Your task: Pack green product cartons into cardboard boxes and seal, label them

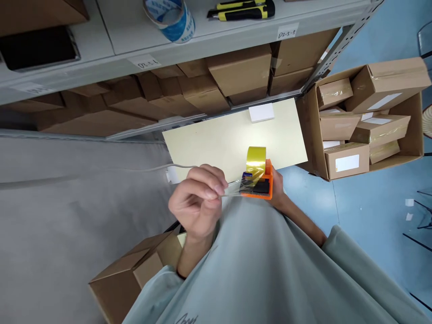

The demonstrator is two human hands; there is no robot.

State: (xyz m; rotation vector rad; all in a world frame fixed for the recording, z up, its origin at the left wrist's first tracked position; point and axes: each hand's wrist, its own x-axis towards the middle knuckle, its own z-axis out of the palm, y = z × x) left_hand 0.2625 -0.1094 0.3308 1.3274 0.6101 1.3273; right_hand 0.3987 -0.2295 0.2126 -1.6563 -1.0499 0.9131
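Head view from my end, quick pass: left hand [199, 202] is curled, thumb and fingers pressed together on the free end of the tape strip [232, 190] – the strip runs clear and taut from that pinch across to the tape dispenser [259, 185]. Right hand [277, 186] is wrapped around the orange dispenser from behind and mostly hidden by it, so I can only see a bit of palm and wrist. The yellow tape roll [255, 161] sits upright in the dispenser, above the cutter. Both hands are held up in front of the pale green shirt [270, 270], over the cream board [229, 139], not touching it. A small white pad [261, 112] lies at the board's far edge. A brown cardboard box [131, 274] is below the left forearm. To the right, on the blue floor [364, 211], is an open carton [312, 130] of taped parcels. On the shelf [216, 38] above – a blue-and-white tape roll [170, 20] and yellow-black utility knives [243, 9].
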